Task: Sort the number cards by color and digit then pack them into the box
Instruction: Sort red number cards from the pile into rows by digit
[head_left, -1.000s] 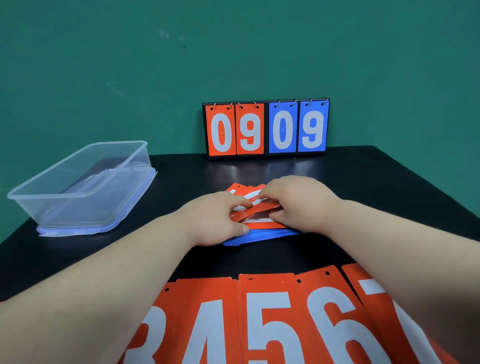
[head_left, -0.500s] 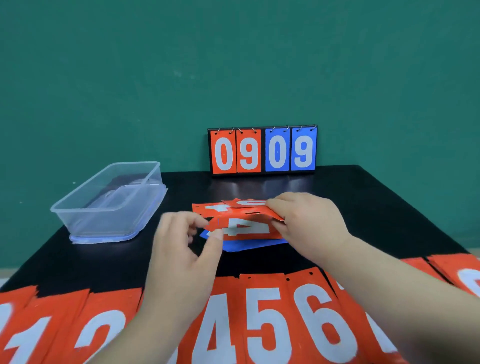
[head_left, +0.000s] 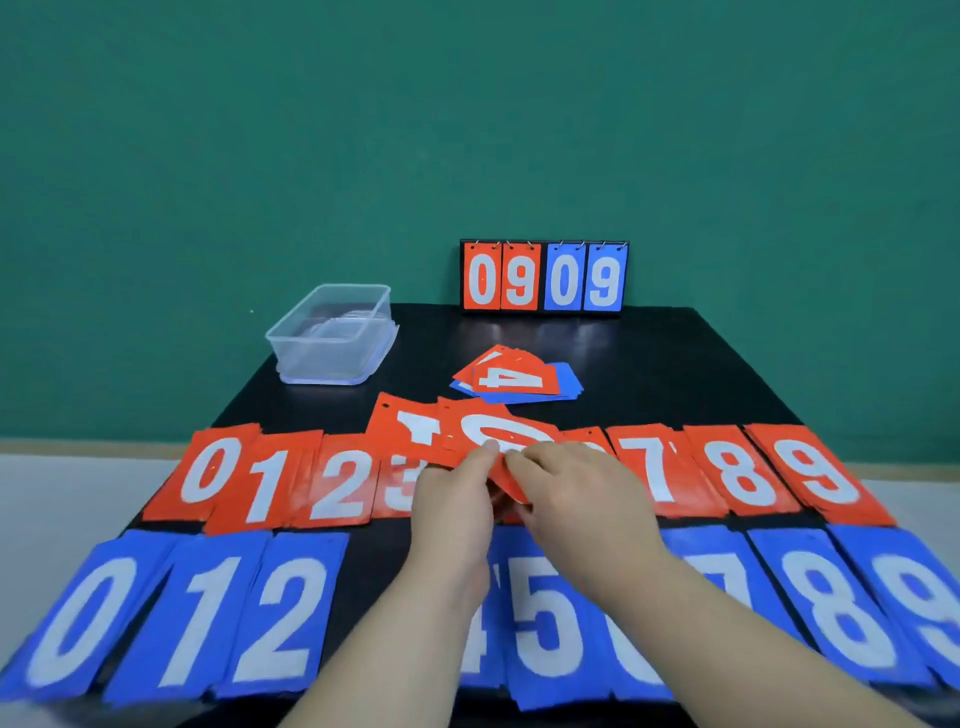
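Number cards lie in two long rows on the black table. Each card is a flat tall shape with one big white number on it. Some have a tiny hole near the top.

At the far left, near the back, stands a clear plastic box. It sits on what looks like its bluish lid.

The red row is the one farther away. From the left it shows 0, 1, 2 and part of a 3. The blue row is the near one and starts with 0, 1, 2. Some spots look like small stacks.

In the middle the two hands are close together. The left hand and the right hand both pinch a small fan of red cards, held over the middle of the red row. The top card in the fan shows a 0. The arms hide some numbers in both rows.

Behind the hands is a messy pile, red cards on top of blue ones. Its top card shows a 4 turned sideways.

At the back edge a score stand leans by the green wall. It reads 09 in red and 09 in blue.

To the right, the red row shows 7, 8, 9, and the blue row shows 5, 7, 8, 9.
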